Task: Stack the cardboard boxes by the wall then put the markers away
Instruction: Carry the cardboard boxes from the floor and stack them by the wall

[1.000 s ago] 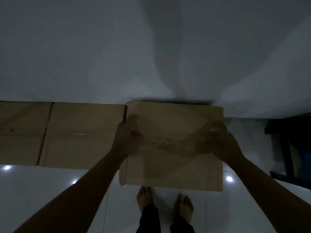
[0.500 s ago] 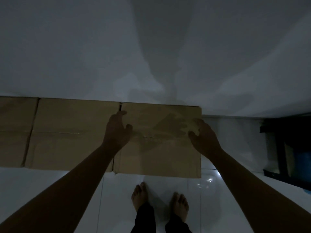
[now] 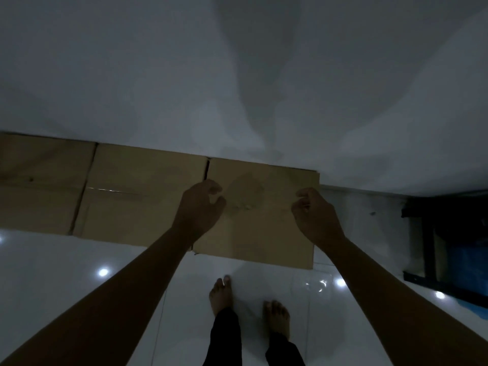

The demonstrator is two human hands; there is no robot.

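Cardboard boxes [image 3: 148, 191] in dim row against wall [image 3: 184, 75], leftmost cut off, contents unseen. Left hand [image 3: 200, 207] and right hand [image 3: 314, 215] loosely curled, empty, above rightmost box [image 3: 261, 233].

plain brown cardboard boxes [image 3: 148, 191] against a pale grey-white wall [image 3: 158, 75], on glossy white floor tiles [image 3: 66, 265].

Dim, grainy view; lamp glints on glossy floor [image 3: 100, 273], shadowed wall [image 3: 250, 75]
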